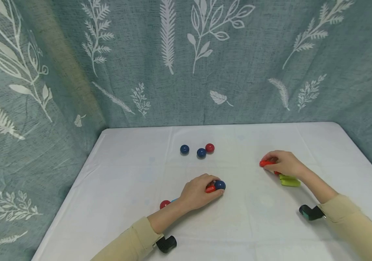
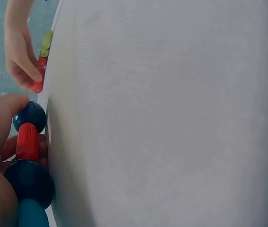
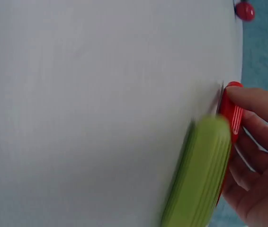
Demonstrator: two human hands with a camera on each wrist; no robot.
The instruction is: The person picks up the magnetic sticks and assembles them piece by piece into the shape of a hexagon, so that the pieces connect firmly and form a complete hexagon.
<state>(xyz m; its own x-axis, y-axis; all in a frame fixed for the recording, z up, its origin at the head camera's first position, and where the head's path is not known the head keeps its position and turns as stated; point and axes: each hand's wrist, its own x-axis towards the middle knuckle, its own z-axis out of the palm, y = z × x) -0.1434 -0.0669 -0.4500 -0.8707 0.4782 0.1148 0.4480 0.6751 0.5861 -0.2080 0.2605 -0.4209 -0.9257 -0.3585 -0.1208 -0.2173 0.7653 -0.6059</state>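
My left hand (image 1: pixel 196 192) grips a chain of toy pieces. In the left wrist view a dark blue ball (image 2: pixel 31 117) sits at the tip, then a ribbed red rod (image 2: pixel 27 142), a second dark blue ball (image 2: pixel 30 183) and a light blue rod (image 2: pixel 32 215). A red ball (image 1: pixel 165 204) shows behind that wrist. On the right, my right hand (image 1: pixel 284 163) pinches a red rod (image 1: pixel 266 164) between thumb and fingers. Partly hidden under that hand is another red piece (image 1: pixel 276 173). Green rods (image 1: pixel 290 182) lie beside it.
Toward the back of the white table (image 1: pixel 133 159) rest two dark blue balls, one to the left (image 1: pixel 184 149) and one nearer the middle (image 1: pixel 201 153), plus a red ball (image 1: pixel 210 148) close beside the latter. A grey-green leaf-print curtain (image 1: pixel 179 98) stands behind the table.
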